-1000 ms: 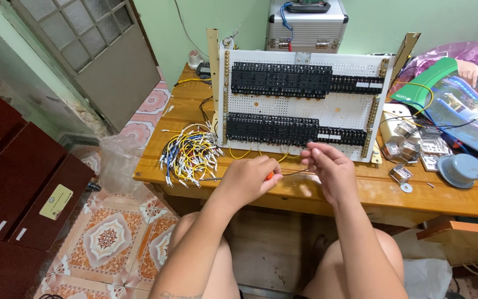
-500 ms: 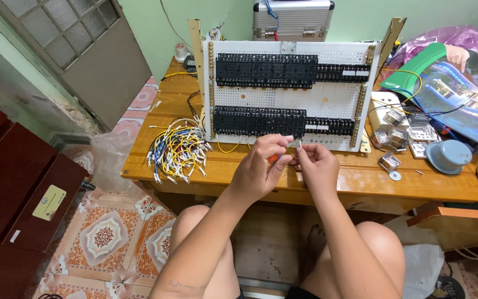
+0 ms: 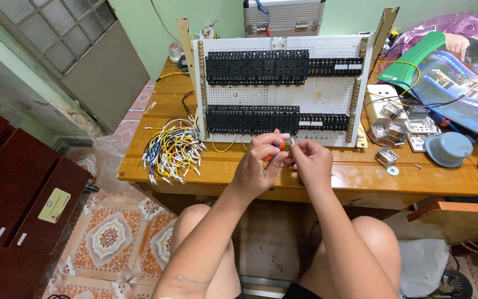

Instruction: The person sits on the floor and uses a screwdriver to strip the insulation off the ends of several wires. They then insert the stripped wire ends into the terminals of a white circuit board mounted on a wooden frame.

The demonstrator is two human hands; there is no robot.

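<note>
— Hands first: what are they doing?

— Left hand [image 3: 258,166] is curled around an orange-handled tool [image 3: 270,154], fingers closed on it. Right hand [image 3: 312,161] pinches a thin wire end [image 3: 290,142] between thumb and fingertips. The two hands meet, touching, just above the front edge of the wooden table [image 3: 338,177].

— And what's behind them?

— A white perforated panel [image 3: 280,94], standing upright between two brass-coloured brackets. It carries two rows of black ribbed terminal blocks [image 3: 255,119], matte plastic, one row above the other. The wire end sits just below the lower row.

— Loose material?

— One tangled bundle of short wires [image 3: 171,149], yellow, white and blue, lying left of the panel near the table's left edge. To the right, several small clear boxy parts [image 3: 388,133] and one round grey cap [image 3: 448,148].

— Room to move?

— A bare strip of glossy varnished wood runs along the front edge, under the hands. The right side is crowded; a dark red cabinet [image 3: 12,194] stands well apart on the tiled floor.
</note>
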